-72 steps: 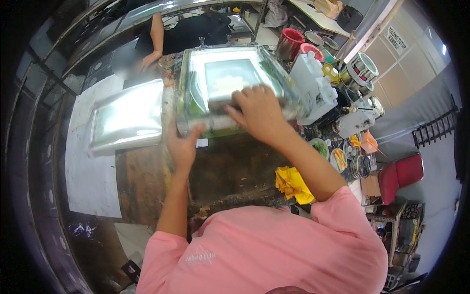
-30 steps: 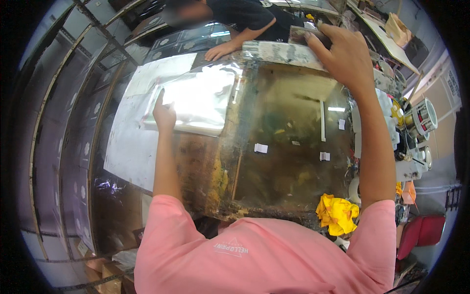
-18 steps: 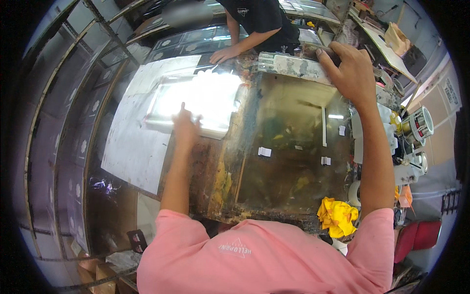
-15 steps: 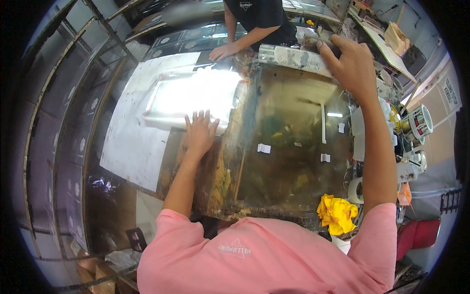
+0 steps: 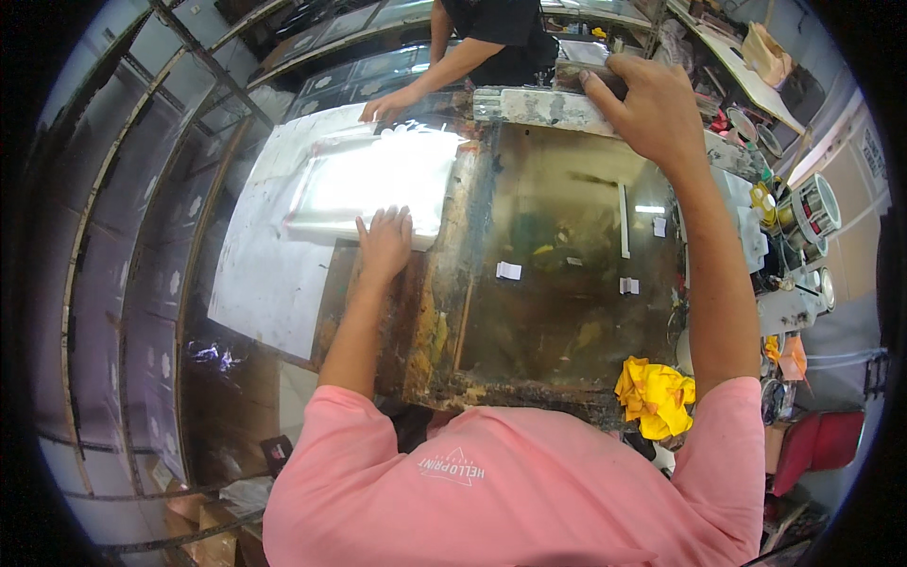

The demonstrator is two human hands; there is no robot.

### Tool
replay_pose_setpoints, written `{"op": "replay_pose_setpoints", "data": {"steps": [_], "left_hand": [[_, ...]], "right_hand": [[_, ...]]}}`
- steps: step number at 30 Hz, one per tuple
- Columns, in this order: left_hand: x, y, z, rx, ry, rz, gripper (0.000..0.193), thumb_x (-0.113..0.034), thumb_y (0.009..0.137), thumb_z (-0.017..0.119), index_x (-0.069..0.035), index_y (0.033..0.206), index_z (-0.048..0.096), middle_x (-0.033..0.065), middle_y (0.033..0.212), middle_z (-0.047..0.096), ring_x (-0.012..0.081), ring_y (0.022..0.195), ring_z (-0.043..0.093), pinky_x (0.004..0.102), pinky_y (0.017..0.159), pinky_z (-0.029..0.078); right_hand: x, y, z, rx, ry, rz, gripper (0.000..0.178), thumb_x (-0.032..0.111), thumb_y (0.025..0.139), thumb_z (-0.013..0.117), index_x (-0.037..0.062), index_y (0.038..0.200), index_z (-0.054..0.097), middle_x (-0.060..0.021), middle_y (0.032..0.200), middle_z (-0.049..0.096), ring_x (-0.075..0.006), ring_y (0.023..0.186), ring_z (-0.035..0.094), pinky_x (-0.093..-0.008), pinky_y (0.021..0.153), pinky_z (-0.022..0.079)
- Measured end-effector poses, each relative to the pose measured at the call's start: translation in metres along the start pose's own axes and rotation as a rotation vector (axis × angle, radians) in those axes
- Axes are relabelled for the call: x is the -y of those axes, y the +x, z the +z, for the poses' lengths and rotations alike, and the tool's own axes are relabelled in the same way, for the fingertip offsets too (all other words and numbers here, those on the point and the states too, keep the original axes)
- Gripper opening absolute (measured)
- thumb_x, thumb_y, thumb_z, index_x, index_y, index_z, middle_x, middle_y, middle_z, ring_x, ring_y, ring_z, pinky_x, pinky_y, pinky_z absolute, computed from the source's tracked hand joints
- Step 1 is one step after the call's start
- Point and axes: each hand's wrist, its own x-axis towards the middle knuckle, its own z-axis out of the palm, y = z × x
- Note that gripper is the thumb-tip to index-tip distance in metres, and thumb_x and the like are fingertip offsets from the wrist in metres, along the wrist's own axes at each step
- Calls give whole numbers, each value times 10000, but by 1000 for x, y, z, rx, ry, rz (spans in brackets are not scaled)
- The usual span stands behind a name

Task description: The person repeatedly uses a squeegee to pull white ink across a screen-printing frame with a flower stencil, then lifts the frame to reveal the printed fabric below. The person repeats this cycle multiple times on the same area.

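My left hand (image 5: 385,244) lies with its fingers spread on the near edge of a stack of clear, shiny plastic sheets (image 5: 326,198). Bright glare hides much of the stack's top. At the far right, my right hand (image 5: 657,113) grips a brown wooden piece (image 5: 578,77), its thumb on the near side. Part of that piece is hidden behind the fingers. Just below it runs a pale, paint-stained bar (image 5: 543,107) along the far end of a glassy printing surface (image 5: 539,331). Small white tabs (image 5: 508,271) and a thin white strip (image 5: 624,222) lie on that surface.
Across the table, a person's hand (image 5: 387,106) reaches toward the stack's far side. White paper (image 5: 260,246) lies under the stack. A crumpled yellow cloth (image 5: 655,397) sits at the near right corner. Paint cans (image 5: 817,203) stand at right; metal racks (image 5: 123,331) rise at left.
The other person's hand has moved left along the far side of the stack. My view has shifted slightly. Both my hands keep their places on the sheets and the wooden piece.
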Motion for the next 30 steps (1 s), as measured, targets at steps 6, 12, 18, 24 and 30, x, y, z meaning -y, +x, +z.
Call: {"op": "replay_pose_setpoints", "data": {"steps": [6,12,18,24,30], "left_hand": [[10,15,-26,88,-197,-31,516,-390,1136,361,-120,1462,657,128,1518,634,379,1453,526,698,1265,187],[0,21,-66,114,-145,77,530,-400,1146,344,-129,1500,632,140,1528,622,374,1465,521,628,1299,164],[-70,13,-78,162,-66,219,498,-380,1145,365,-124,1443,671,169,1371,714,397,1325,627,618,1262,275],[-177,-14,-28,184,-102,491,448,-357,1129,415,-84,1327,711,184,1176,773,373,1156,708,580,1138,440],[-242,-42,29,182,-137,494,820,-684,1061,456,-42,1566,528,249,1600,514,439,1503,454,608,1278,246]], "right_hand": [[3,0,-1,-41,8,12,471,470,993,638,8,992,732,-177,922,732,-381,896,681,-484,871,451],[-1,5,-1,-24,11,10,483,471,988,638,-2,947,724,-186,888,729,-389,874,684,-487,859,444],[-1,15,-4,-26,27,31,477,464,984,640,-4,940,725,-190,870,728,-390,876,689,-492,853,444],[0,17,-7,34,-6,43,492,479,995,635,1,994,746,-200,955,757,-396,924,698,-478,892,462],[-2,17,-4,74,-39,31,510,507,1012,611,16,1038,748,-210,990,756,-405,961,699,-494,904,462]]}}
